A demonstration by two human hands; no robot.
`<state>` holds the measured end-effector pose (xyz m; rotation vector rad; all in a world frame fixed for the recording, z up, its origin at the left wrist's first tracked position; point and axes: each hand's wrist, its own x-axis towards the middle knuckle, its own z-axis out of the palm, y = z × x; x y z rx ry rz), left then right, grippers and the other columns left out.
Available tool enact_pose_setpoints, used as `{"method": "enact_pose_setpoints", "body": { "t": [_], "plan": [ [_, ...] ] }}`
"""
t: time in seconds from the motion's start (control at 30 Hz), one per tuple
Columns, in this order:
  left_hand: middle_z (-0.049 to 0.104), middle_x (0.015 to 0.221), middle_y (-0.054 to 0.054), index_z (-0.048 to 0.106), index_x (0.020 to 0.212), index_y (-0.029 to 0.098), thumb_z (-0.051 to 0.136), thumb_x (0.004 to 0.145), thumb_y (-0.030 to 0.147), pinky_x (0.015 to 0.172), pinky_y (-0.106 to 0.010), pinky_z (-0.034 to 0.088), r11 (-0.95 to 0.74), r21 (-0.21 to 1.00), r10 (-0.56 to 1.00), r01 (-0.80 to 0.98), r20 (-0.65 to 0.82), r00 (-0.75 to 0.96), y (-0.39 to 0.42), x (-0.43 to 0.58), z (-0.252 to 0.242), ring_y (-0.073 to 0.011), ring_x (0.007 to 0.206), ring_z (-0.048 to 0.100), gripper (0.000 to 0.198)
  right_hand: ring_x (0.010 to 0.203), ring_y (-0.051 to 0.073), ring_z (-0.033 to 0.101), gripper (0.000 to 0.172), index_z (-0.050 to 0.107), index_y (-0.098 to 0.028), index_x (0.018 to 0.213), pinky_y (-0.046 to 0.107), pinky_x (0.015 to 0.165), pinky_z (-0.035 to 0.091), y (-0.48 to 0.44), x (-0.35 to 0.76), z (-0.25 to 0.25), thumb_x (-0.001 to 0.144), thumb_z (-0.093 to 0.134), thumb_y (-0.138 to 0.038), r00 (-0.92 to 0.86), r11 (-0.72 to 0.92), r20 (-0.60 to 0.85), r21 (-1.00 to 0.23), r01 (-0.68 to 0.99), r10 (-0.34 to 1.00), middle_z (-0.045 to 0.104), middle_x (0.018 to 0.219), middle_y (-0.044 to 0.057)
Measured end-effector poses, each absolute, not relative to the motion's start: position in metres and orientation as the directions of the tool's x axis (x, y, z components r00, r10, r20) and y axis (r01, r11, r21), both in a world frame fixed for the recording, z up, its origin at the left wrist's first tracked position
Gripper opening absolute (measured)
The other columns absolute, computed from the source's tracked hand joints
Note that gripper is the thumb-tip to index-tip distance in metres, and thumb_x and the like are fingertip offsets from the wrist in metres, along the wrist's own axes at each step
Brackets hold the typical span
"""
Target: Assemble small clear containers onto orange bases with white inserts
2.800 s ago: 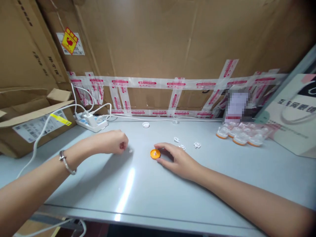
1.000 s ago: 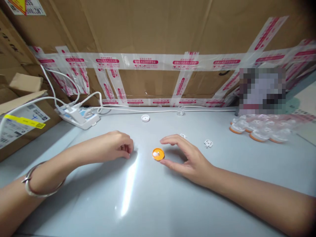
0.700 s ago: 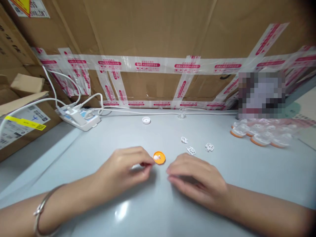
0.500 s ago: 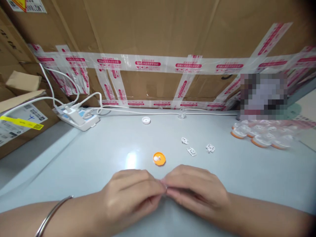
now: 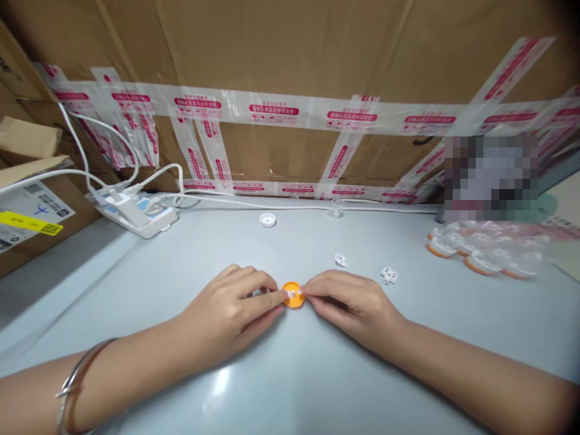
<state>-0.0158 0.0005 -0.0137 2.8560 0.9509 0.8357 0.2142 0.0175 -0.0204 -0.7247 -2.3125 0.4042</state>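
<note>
On the table between my hands lies a shallow round orange disc (image 5: 294, 303) with small white parts (image 5: 292, 294) in it. My left hand (image 5: 240, 305) is at the disc's left side, its index fingertip over the rim by a white part and the thumb tucked below. From the other side my right hand (image 5: 356, 302) reaches over the rim, thumb and fingertips pinched on a tiny white piece that is mostly hidden. Beyond the right hand are a white openwork piece (image 5: 341, 260) and another white openwork piece (image 5: 388, 275).
Farther back are a white round cap (image 5: 267, 220) and a clear small part (image 5: 335, 209). A power strip (image 5: 145, 217) with white cables stands at the left beside a carton (image 5: 36, 211). Several clear, orange-based pieces (image 5: 483, 263) cluster at the right. Large taped cardboard (image 5: 281, 151) closes the back.
Both hands have moved forward from the near table to the orange disc and parted to either side of it. One white openwork piece is now out of sight near my right hand.
</note>
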Motion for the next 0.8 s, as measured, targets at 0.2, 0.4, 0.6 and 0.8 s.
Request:
{"method": "enact_pose_setpoints", "body": {
  "t": [0.2,0.4,0.6,0.8],
  "plan": [
    [0.064,0.087,-0.004,0.062,0.105,0.022,0.050,0.086,0.017,0.068,-0.028,0.040,-0.807,0.208,0.581,0.552,0.444,0.682,-0.0022,-0.0150,-0.0178,-0.0132,0.074,0.057,0.023,0.076,0.014,0.060,0.017,0.064,-0.019,0.092,0.028,0.068,0.050,0.0169,0.2119,-0.0224,0.084,0.050,-0.013,-0.667,0.845,0.520,-0.296,0.446,0.534,0.067,0.082,0.005],
    [0.064,0.092,-0.003,0.061,0.105,0.022,0.049,0.087,0.017,0.071,-0.027,0.039,-0.811,0.210,0.577,0.547,0.442,0.687,-0.0008,-0.0158,-0.0187,-0.0126,0.078,0.058,0.023,0.077,0.015,0.058,0.018,0.063,-0.018,0.095,0.029,0.068,0.049,0.0158,0.2110,-0.0236,0.085,0.049,-0.013,-0.691,0.857,0.509,-0.259,0.445,0.513,0.066,0.085,0.006],
    [0.065,0.091,-0.004,0.061,0.104,0.021,0.048,0.088,0.016,0.071,-0.027,0.039,-0.816,0.212,0.571,0.538,0.442,0.692,-0.0008,-0.0149,-0.0161,-0.0127,0.080,0.059,0.022,0.076,0.017,0.057,0.016,0.063,-0.016,0.092,0.032,0.067,0.048,0.0144,0.2100,-0.0223,0.084,0.049,-0.013,-0.711,0.855,0.481,-0.214,0.472,0.513,0.065,0.084,0.007],
    [0.065,0.091,-0.003,0.060,0.105,0.021,0.048,0.087,0.015,0.072,-0.027,0.039,-0.820,0.205,0.564,0.534,0.449,0.693,-0.0007,-0.0154,-0.0181,-0.0119,0.078,0.059,0.022,0.076,0.017,0.057,0.017,0.063,-0.016,0.090,0.032,0.068,0.048,0.0138,0.2093,-0.0224,0.082,0.050,-0.012,-0.715,0.855,0.475,-0.210,0.474,0.512,0.064,0.084,0.008]
  ]
}}
